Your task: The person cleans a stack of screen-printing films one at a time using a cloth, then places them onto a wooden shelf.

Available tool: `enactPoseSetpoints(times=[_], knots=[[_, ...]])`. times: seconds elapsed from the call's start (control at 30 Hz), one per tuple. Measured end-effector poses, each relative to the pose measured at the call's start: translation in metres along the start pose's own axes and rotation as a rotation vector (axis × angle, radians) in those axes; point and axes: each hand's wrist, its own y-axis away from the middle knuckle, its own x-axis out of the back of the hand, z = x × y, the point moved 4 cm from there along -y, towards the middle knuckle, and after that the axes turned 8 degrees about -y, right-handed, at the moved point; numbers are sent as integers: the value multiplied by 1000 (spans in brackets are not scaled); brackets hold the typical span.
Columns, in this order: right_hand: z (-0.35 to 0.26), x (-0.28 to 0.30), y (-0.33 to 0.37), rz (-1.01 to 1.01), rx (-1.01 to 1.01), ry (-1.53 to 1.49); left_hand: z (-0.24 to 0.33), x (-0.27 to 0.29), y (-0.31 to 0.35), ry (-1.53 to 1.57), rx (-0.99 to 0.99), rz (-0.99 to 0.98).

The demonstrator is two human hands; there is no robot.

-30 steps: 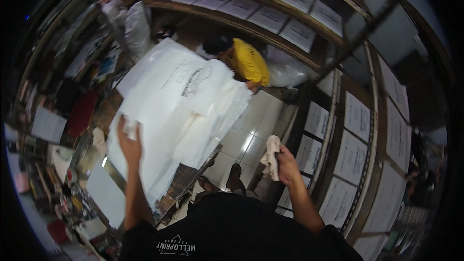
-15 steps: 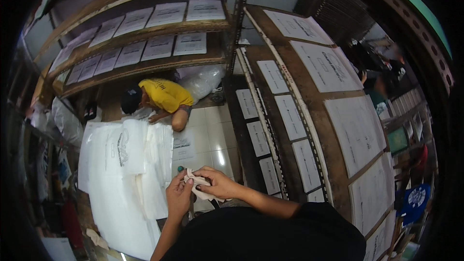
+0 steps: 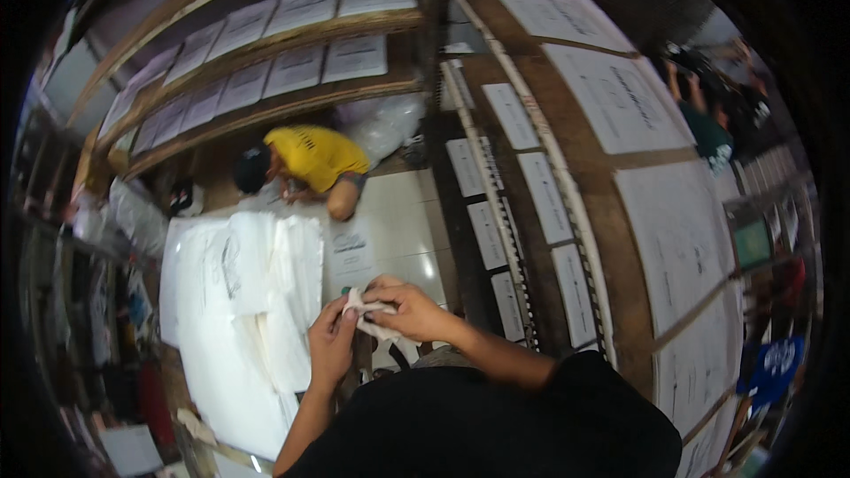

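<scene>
A pale cream cloth is bunched between my two hands in front of my body. My left hand pinches its left end with thumb and fingers. From the right, my right hand is closed around the rest, with folds hanging below its fingers. A small dark green thing peeks out at the cloth's far edge; most of it is hidden. Left of my hands lies a wide stack of white sheets, the upper ones printed in black.
Shelves with printed white bags stand ahead, and a rack of more bags runs along my right. A person in a yellow shirt crouches on the tiled floor beyond the stack. Another person is at the far right.
The whole view has shifted and is blurred. The green thing is now more covered by the cloth and fingers. Both hands still grip the cloth, close together.
</scene>
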Motion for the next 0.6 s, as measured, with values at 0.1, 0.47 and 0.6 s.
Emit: enactPoseSetpoints(times=[0.1, 0.47, 0.6], knots=[[-5, -6, -13, 45, 20, 36, -2, 5, -6, 122, 112, -59], [9, -68, -35, -295, -241, -171, -63, 28, 44, 1004, 335, 134], [24, -114, -44, -434, -302, -209, -64, 65, 87, 789, 342, 403]])
